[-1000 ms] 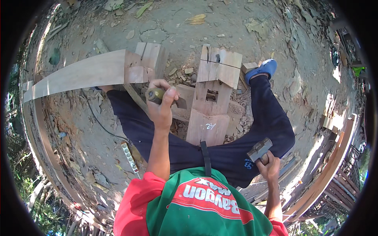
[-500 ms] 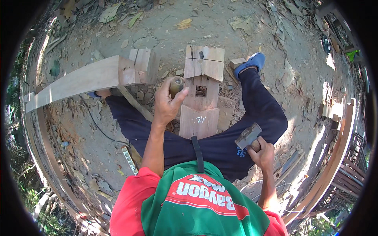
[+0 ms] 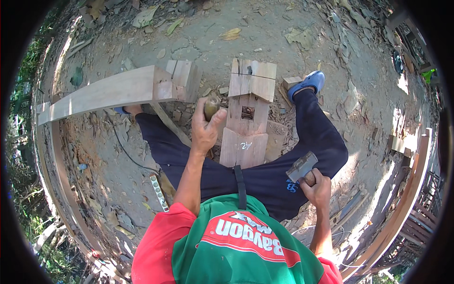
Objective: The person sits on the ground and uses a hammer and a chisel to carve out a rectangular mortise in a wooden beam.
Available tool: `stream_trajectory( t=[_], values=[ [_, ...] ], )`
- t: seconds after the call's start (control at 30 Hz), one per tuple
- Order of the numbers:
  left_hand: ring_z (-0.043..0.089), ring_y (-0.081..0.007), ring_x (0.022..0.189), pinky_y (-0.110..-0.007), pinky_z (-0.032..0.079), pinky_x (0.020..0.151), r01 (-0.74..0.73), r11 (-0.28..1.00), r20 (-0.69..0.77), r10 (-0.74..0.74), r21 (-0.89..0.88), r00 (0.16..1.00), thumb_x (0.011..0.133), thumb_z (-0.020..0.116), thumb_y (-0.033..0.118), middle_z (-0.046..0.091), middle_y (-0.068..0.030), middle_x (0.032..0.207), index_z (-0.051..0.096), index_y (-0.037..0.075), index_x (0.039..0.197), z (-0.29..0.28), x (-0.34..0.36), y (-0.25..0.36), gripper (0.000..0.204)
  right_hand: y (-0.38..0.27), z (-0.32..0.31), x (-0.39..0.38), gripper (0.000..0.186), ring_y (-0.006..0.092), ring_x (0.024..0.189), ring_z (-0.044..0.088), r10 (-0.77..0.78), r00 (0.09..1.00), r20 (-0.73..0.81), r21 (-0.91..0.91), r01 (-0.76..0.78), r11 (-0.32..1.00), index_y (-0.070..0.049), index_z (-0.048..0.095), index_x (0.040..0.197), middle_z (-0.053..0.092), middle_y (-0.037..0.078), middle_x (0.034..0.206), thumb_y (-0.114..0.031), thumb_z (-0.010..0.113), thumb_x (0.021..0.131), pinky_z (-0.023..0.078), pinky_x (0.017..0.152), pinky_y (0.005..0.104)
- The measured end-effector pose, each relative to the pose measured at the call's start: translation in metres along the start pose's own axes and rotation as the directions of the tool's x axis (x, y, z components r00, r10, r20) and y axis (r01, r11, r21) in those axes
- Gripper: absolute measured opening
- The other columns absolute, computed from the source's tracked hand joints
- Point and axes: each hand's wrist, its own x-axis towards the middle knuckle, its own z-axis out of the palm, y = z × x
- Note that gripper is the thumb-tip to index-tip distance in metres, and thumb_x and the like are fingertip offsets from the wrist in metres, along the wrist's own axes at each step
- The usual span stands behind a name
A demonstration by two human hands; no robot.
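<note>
My left hand (image 3: 204, 135) is closed round a chisel (image 3: 212, 109). Only the rounded, worn end of its wooden handle shows; its blade is hidden below the fist. Just right of that fist lies a thick notched timber (image 3: 243, 144) between my legs, with a square hole (image 3: 247, 112) cut into its lower middle section. In my right hand (image 3: 319, 190), resting by my right thigh, is a hammer (image 3: 301, 167) with a blocky metal head, gripped by its short wooden handle. The hammer stays apart from both the chisel and the timber.
A long planed beam (image 3: 109, 89) crosses over my left foot. A white power strip (image 3: 159, 193) and dark cable lie left of my leg. Wood offcuts (image 3: 292, 82) sit by my blue right shoe (image 3: 309, 82). Long boards (image 3: 399, 203) run along the right.
The view has shifted slightly, so the timber and beam appear farther right. Both hands keep their grips, and their places relative to the timber have barely changed.
</note>
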Motion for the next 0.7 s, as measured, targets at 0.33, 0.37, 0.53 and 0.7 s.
stream_trajectory(
  t=[0.33,0.37,0.53,0.7],
  values=[
    [0.058,-0.0087,0.082,-0.025,0.048,0.076,-0.159,0.987,0.046,0.159,0.002,0.986,0.091,0.076,0.024,0.064,-0.0006,0.091,0.058,0.001,0.116,-0.015,0.017,0.029,0.038,-0.008,-0.003,0.001,0.031,0.0332,0.053,0.044,0.119,0.992,0.037,0.052,-0.121,0.991,0.004,0.057,0.079,0.057,0.021,0.063,-0.017,0.079,0.077,0.046,0.058,0.0394],
    [0.058,-0.0085,0.080,-0.025,0.049,0.074,-0.162,0.987,0.020,0.162,-0.013,0.987,0.091,0.077,0.025,0.064,0.0000,0.090,0.059,0.001,0.112,-0.013,0.018,0.032,0.037,-0.009,-0.001,0.002,0.031,0.0332,0.053,0.044,0.125,0.991,0.038,0.049,-0.126,0.991,0.004,0.057,0.079,0.057,0.021,0.063,-0.018,0.079,0.077,0.046,0.059,0.0396],
    [0.057,-0.0148,0.071,-0.032,0.047,0.063,0.001,0.988,-0.016,-0.004,-0.153,1.000,0.083,0.082,0.032,0.060,-0.0029,0.078,0.063,0.005,0.102,0.014,0.014,0.020,0.039,-0.013,0.004,-0.001,0.030,0.0195,0.052,0.050,0.214,0.976,0.037,0.077,-0.216,0.973,0.003,0.056,0.077,0.056,0.013,0.059,-0.018,0.078,0.081,0.045,0.054,0.0358],
    [0.061,-0.0356,0.102,-0.049,0.049,0.084,-0.214,0.970,0.194,0.188,0.120,0.963,0.072,0.085,0.025,0.068,-0.0074,0.104,0.064,0.015,0.106,0.066,-0.051,0.033,0.041,-0.030,-0.001,-0.011,0.018,0.0088,0.047,0.046,0.291,0.953,0.084,0.294,-0.303,0.906,-0.004,0.059,0.078,0.051,-0.001,0.061,-0.013,0.074,0.085,0.039,0.043,0.0254]
  ],
)
